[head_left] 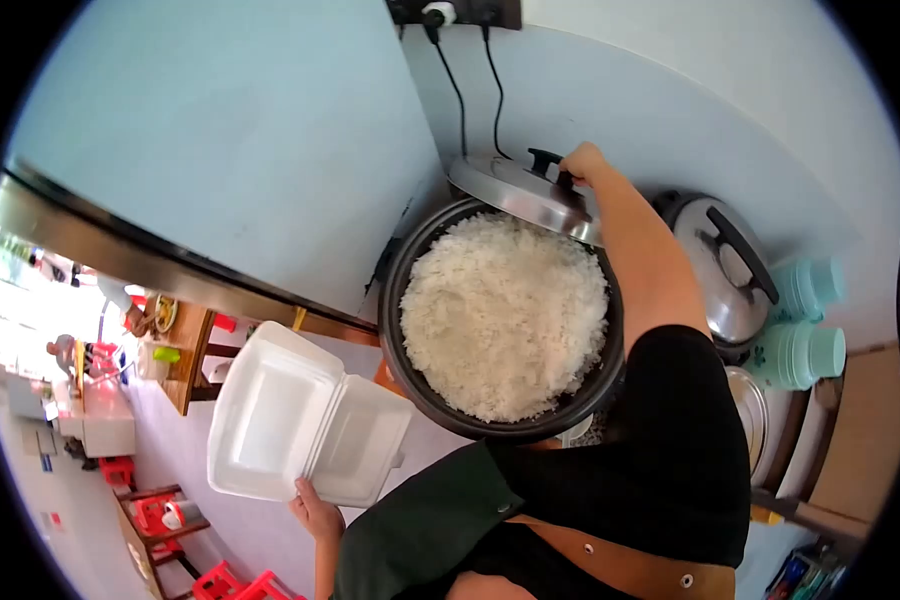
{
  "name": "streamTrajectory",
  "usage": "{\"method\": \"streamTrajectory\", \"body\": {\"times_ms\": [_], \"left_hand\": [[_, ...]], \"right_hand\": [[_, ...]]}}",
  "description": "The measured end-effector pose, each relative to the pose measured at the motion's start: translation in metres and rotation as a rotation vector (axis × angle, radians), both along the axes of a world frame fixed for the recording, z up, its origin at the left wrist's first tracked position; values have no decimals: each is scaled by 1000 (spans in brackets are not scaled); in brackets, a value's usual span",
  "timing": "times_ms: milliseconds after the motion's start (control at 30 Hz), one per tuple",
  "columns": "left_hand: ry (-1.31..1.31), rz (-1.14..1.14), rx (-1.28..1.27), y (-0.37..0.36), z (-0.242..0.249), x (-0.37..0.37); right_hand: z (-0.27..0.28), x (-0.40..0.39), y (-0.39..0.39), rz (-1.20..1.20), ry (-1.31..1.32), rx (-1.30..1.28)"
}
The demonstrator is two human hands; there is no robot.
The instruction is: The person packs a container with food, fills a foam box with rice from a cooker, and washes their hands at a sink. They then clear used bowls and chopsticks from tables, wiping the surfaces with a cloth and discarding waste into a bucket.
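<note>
A large dark-rimmed rice cooker (395, 370) stands in front of me, filled with white cooked rice (505, 315). My right hand (583, 165) is closed around the black handle of its silver lid (515, 190). The lid is tilted up over the far side of the pot, so the rice shows. In my left hand (318, 512) is a white foam takeaway box (275, 410), gripped at its lower edge. The box lies open with both halves spread, and nothing is in it. It is to the left of the cooker, apart from it.
A second cooker with a closed silver lid (735, 285) stands at the right, beside stacked green cups (795, 355). Two cables run up to a wall socket (455, 12). At the left are a wooden table (192, 365), red stools (235, 580) and other people farther off.
</note>
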State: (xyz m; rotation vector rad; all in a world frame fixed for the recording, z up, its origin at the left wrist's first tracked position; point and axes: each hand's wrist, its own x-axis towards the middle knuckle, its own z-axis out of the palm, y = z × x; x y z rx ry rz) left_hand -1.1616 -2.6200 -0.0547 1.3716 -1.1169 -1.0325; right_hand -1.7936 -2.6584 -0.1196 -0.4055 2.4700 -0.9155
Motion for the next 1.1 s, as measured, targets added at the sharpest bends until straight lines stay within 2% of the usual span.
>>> {"method": "streamTrajectory", "body": {"times_ms": [67, 133, 200, 267, 333, 400, 467, 533, 567, 600, 633, 700, 800, 833, 867, 900, 933, 967, 1000, 1033, 1100], "left_hand": [[76, -37, 73, -6, 18, -20], [149, -60, 143, -16, 25, -34], [211, -356, 151, -30, 24, -46], [208, -443, 198, -41, 29, -74], [214, -550, 241, -49, 31, -111], [197, -551, 314, -49, 31, -149], [-227, -768, 155, -43, 34, -184], [72, -832, 478, -26, 34, -240], [55, -1082, 558, -27, 19, -260], [190, -1074, 652, -8, 11, -288], [258, -1241, 681, 11, 12, -314], [309, -1430, 757, 45, -11, -365], [488, -1612, 983, 89, -44, -423], [439, -1578, 1020, 100, -41, -430], [387, -1585, 1081, 103, -44, -437], [336, -1592, 1138, 105, -47, -440], [293, -1626, 1167, 104, -41, -438], [250, -1657, 1195, 102, -31, -435], [281, -1613, 1170, 102, -13, -424], [258, -1692, 1156, 93, -13, -420], [253, -1678, 1073, 83, 7, -400]], "right_hand": [[-12, -10, 3, -33, -24, 16], [-38, -23, 2, 57, 54, 128], [-42, -27, 5, 99, 67, 167], [-51, -32, 9, 130, 78, 209], [-66, -41, 8, 158, 160, 120], [-14, -11, 29, 244, 172, 254], [19, -11, 56, 534, 420, 252], [45, -26, 93, 426, 350, -1], [73, -15, 125, 299, 366, -91], [103, 4, 161, 172, 387, -181], [126, 19, 197, 129, 439, -181], [144, 47, 269, 36, 468, -245], [148, 129, 351, -80, 648, -237], [147, 168, 365, -130, 706, -273], [147, 216, 373, -229, 571, -362], [144, 265, 377, -284, 585, -405], [126, 305, 389, -158, 693, -464], [112, 345, 387, -144, 528, -644], [98, 372, 381, -85, 298, -696], [75, 391, 373, -99, 200, -619], [0, 416, 362, -287, -87, -383]]}}
